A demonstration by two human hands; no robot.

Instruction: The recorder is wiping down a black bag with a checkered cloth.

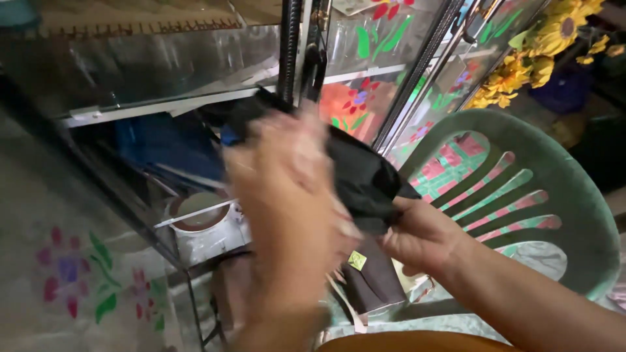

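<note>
The soft black fabric piece [355, 176] hangs in the air between the two hands, in front of a glass-fronted metal-framed cabinet [163, 98] and above a pale green slatted plastic chair [561, 189]; the right hand [424, 238] pinches its lower corner, fingers [407, 212] closed on the cloth; the left hand [287, 195] is blurred against the upper part, and whether its fingers are closed on the cloth cannot be told. To handle it well, the person would likely keep the right-hand pinch firm and draw the cloth taut so it spreads flat, clear of the cabinet frame; a dark folded item with a small yellow tag [372, 277] lies just below on the chair seat; yellow artificial flowers [548, 45] stand well apart at upper right.
</note>
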